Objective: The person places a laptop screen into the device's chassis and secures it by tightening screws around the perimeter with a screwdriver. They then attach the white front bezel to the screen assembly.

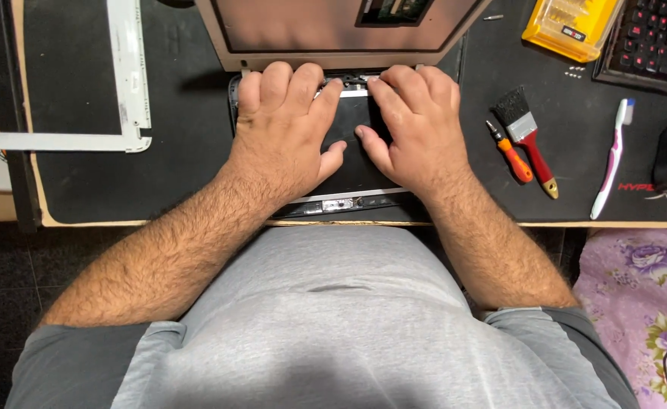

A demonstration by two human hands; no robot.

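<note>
Both hands flat — fingers (303, 83) spread.

Laptop base (352, 170) at the table's (84, 216) front edge, both hands on it.
Left hand (284, 132) beside right hand (413, 129); lid (333, 34) behind them; frame (125, 83) far left; screwdriver (511, 155), brush (529, 136), toothbrush (612, 159) right.

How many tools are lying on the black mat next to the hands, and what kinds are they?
Screwdriver, orange handle: 1
Paintbrush, red handle: 1
Toothbrush, white and pink: 1
Yellow bit case: 1
Total: 4

They all lie on the side of the right hand. Both it and the left hand press flat on the opened laptop.
</note>
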